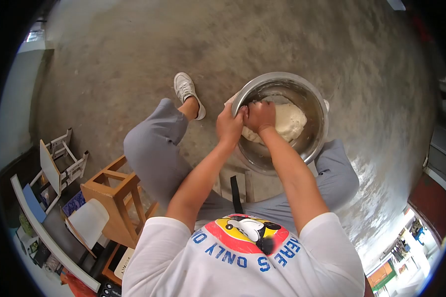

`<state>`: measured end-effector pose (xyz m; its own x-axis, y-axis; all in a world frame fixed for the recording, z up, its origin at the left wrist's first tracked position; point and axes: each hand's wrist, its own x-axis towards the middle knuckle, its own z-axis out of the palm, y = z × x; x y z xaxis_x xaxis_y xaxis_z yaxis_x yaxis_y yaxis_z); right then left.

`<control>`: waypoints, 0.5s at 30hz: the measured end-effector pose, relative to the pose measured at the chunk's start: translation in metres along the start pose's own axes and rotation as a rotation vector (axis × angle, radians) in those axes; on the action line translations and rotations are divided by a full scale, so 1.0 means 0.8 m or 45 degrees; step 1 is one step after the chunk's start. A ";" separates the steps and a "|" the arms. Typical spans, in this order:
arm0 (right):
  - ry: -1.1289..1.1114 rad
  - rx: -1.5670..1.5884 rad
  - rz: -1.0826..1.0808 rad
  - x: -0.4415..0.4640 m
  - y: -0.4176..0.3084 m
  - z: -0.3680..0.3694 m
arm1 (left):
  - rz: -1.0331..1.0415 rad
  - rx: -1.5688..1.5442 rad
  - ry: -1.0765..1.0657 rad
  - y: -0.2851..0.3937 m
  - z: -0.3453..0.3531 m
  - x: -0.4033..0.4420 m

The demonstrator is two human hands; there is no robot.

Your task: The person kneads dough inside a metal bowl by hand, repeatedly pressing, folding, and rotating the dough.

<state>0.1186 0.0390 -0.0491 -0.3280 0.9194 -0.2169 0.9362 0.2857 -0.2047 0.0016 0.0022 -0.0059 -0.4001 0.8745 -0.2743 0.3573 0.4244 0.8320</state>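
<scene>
A large steel bowl (318,106) stands between my knees, with a pale lump of dough (290,121) inside. My left hand (230,124) grips the bowl's near-left rim, thumb toward the inside. Inside the bowl, my right hand (260,115) presses a closed fist into the left side of the dough. Its knuckles and fingers are partly hidden, and the two hands are close together at the rim. Dough spreads out beneath and to the right of the fist.
Concrete floor (134,59) surrounds me. A wooden stool (116,183) stands by my left leg, beside a white chair (88,222) and a folding metal-legged stool (59,163). My left shoe (186,89) is planted ahead of the bowl's left side. An open doorway (401,252) is at lower right.
</scene>
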 end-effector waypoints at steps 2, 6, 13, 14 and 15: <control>-0.090 -0.036 0.058 0.002 -0.009 -0.013 | 0.016 0.037 -0.016 -0.004 -0.004 -0.006; -0.073 0.084 -0.044 -0.016 0.007 -0.009 | -0.018 0.163 -0.018 -0.011 -0.005 0.001; 0.114 0.158 -0.140 -0.121 0.015 -0.058 | -0.030 0.198 -0.018 -0.016 0.000 -0.002; 0.243 0.210 -0.180 -0.136 0.016 -0.050 | -0.020 0.187 -0.030 -0.014 0.002 0.000; 0.370 0.264 -0.224 -0.142 0.015 -0.049 | -0.011 0.180 -0.039 -0.009 0.004 0.002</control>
<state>0.1722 -0.0515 0.0104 -0.4041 0.9079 0.1114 0.8139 0.4124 -0.4093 0.0011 0.0012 -0.0139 -0.3782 0.8765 -0.2979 0.4701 0.4591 0.7538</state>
